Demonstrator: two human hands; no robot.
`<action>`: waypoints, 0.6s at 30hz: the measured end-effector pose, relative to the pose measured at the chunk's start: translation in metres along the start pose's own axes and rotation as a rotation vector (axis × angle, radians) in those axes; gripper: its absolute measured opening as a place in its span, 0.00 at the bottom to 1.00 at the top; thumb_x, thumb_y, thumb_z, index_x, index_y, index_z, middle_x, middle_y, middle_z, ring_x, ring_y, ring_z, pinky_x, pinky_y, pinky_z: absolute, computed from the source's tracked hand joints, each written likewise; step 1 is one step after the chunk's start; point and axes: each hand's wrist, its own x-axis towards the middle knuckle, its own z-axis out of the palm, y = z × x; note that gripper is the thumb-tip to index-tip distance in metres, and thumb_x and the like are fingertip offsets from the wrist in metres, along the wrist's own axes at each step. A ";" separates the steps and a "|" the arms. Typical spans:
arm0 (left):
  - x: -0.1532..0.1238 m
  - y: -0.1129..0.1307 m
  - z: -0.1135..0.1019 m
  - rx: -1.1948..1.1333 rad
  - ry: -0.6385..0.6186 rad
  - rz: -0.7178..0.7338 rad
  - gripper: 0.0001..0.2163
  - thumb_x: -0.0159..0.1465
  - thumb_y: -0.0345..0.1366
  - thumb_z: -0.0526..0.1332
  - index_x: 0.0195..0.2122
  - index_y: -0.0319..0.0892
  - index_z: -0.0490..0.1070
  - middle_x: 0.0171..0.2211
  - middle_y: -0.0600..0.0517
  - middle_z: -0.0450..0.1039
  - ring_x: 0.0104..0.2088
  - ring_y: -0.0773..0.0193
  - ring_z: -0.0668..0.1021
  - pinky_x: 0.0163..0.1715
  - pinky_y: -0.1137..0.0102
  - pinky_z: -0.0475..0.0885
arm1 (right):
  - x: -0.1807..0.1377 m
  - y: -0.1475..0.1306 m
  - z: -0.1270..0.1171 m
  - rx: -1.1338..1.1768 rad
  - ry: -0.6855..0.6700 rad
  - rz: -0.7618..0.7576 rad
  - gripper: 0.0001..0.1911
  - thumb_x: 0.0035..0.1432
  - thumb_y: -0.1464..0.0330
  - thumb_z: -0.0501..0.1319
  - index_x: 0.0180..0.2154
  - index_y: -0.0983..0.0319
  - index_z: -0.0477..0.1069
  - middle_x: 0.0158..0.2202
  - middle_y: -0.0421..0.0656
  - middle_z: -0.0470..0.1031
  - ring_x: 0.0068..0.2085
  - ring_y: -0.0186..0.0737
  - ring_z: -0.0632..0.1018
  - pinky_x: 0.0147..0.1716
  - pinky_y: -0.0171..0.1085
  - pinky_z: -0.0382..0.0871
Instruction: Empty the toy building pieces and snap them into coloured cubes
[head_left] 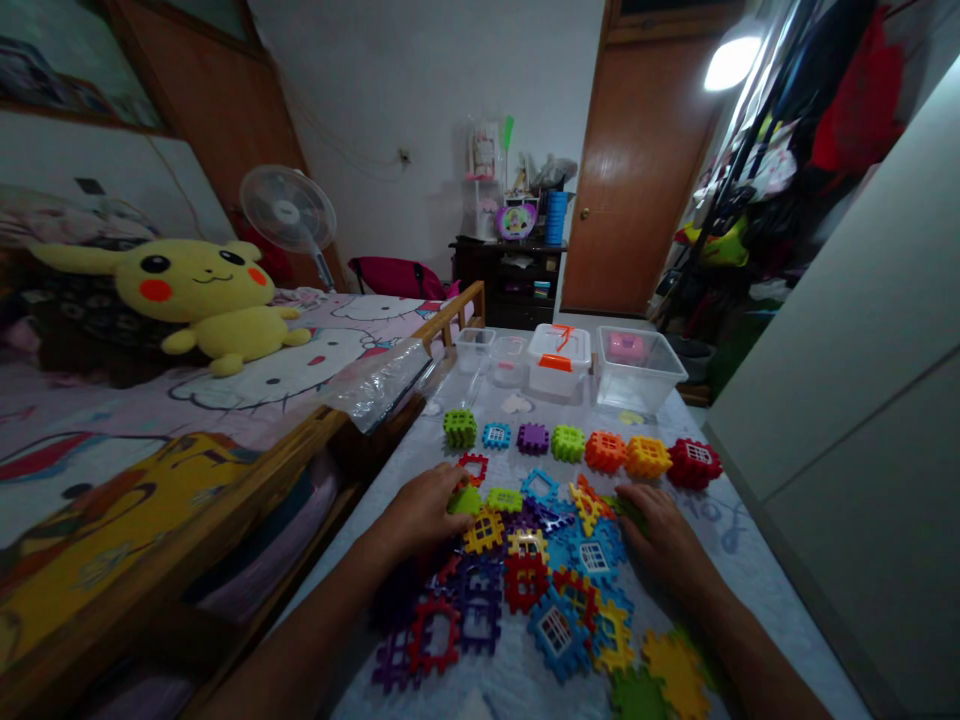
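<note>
A loose pile of plastic interlocking building tiles covers the near part of the table. At its left edge, my left hand (424, 508) is closed with thumb and fingers on a lime-green interlocking tile (466, 499). Across the pile, my right hand (660, 530) curls around a green interlocking tile (628, 509), partly hidden by the fingers. Between the hands lie another lime tile (504, 499), a yellow window tile (484, 531) and a blue tile with a white window (593, 558). Red tiles (526, 582) and purple tiles (480, 600) lie nearer to me.
Behind the pile runs a row of colour-sorted stacks, from green (460, 429) to dark red (694, 463). Farther back stand a white lidded box (559, 362) and clear plastic bins (641, 372). A wooden bed rail (300, 455) borders the left side.
</note>
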 end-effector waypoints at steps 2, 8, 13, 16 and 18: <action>0.002 0.002 0.003 -0.006 0.004 -0.010 0.16 0.54 0.40 0.63 0.43 0.42 0.69 0.41 0.47 0.72 0.41 0.56 0.75 0.40 0.67 0.67 | 0.000 0.000 0.000 -0.004 -0.009 0.001 0.18 0.57 0.68 0.53 0.47 0.63 0.72 0.46 0.51 0.75 0.49 0.49 0.74 0.52 0.47 0.66; 0.005 0.003 0.008 0.010 0.001 0.054 0.24 0.51 0.36 0.63 0.50 0.41 0.67 0.45 0.45 0.73 0.45 0.54 0.75 0.46 0.65 0.68 | 0.001 0.000 -0.002 -0.003 -0.037 -0.003 0.18 0.58 0.68 0.53 0.48 0.65 0.71 0.47 0.52 0.74 0.50 0.49 0.72 0.53 0.48 0.65; 0.009 0.011 -0.002 0.031 0.080 0.075 0.28 0.49 0.39 0.64 0.53 0.41 0.67 0.47 0.44 0.72 0.48 0.50 0.73 0.51 0.60 0.65 | 0.001 0.000 -0.001 -0.002 -0.038 0.000 0.18 0.58 0.68 0.53 0.48 0.65 0.71 0.46 0.52 0.75 0.49 0.49 0.73 0.51 0.47 0.66; 0.017 0.018 -0.009 -0.045 0.096 0.101 0.27 0.50 0.40 0.64 0.53 0.41 0.67 0.46 0.46 0.71 0.46 0.53 0.73 0.49 0.63 0.67 | 0.001 0.000 0.000 -0.001 -0.028 0.000 0.19 0.57 0.68 0.53 0.48 0.66 0.71 0.47 0.53 0.74 0.50 0.49 0.72 0.52 0.48 0.66; 0.026 0.021 -0.009 -0.093 0.048 0.149 0.27 0.51 0.39 0.63 0.54 0.41 0.67 0.47 0.46 0.70 0.46 0.56 0.74 0.48 0.65 0.69 | 0.001 0.000 0.000 0.003 -0.025 -0.003 0.19 0.57 0.69 0.53 0.48 0.66 0.71 0.48 0.53 0.74 0.50 0.49 0.72 0.52 0.48 0.66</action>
